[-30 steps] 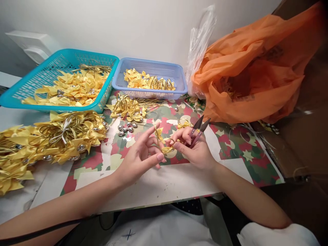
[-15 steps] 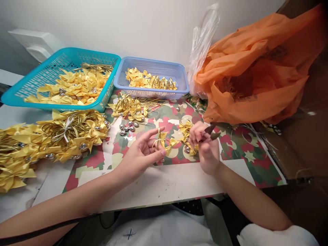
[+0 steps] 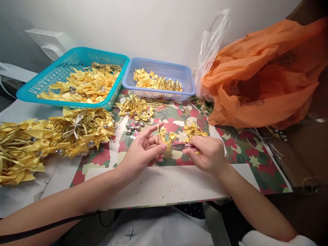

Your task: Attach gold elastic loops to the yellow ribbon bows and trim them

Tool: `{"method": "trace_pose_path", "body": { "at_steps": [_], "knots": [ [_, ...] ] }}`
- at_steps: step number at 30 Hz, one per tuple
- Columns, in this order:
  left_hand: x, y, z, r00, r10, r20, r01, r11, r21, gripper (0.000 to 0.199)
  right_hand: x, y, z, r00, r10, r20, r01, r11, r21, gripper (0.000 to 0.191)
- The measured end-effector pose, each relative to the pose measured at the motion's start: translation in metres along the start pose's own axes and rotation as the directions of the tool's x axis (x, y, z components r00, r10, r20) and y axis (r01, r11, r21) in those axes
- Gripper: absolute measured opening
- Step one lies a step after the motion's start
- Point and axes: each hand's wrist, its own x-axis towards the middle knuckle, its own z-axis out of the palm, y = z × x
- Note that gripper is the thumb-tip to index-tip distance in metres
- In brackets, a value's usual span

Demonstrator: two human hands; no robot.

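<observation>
My left hand has a gold cord looped around its fingers, and its thumb and fingertips pinch a yellow ribbon bow on that cord. To the right, my right hand is closed around small scissors whose dark blades point left, close to the bow. Just behind my right hand lies a clump of yellow bows with gold cord. Several silver bells rest on the patterned paper behind my left hand.
A teal basket and a blue basket hold yellow bows at the back. Bundled bows lie at left. An orange bag stands at right beside a clear plastic bag. White card lines the front edge.
My right hand has turned over, and the scissor blades have swung from pointing right to pointing left, near the bow. The whole view has shifted slightly.
</observation>
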Motion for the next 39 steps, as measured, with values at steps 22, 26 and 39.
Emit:
{"method": "trace_pose_path", "body": {
  "at_steps": [22, 26, 39],
  "knots": [
    [0.002, -0.004, -0.003, 0.997, 0.070, 0.012, -0.071, 0.983, 0.171, 0.057, 0.002, 0.000, -0.003, 0.978, 0.206, 0.023, -0.200, 0.910, 0.363, 0.057],
    [0.002, -0.003, -0.003, 0.998, 0.036, 0.049, -0.046, 0.972, 0.232, 0.020, 0.003, 0.008, -0.005, 0.940, 0.342, -0.011, -0.287, 0.805, 0.520, 0.061],
    [0.010, 0.004, -0.017, 0.954, -0.263, 0.141, 0.258, 0.965, 0.054, 0.038, 0.008, 0.054, -0.033, 0.773, 0.512, 0.374, -0.606, 0.769, 0.202, 0.033]
  ]
}}
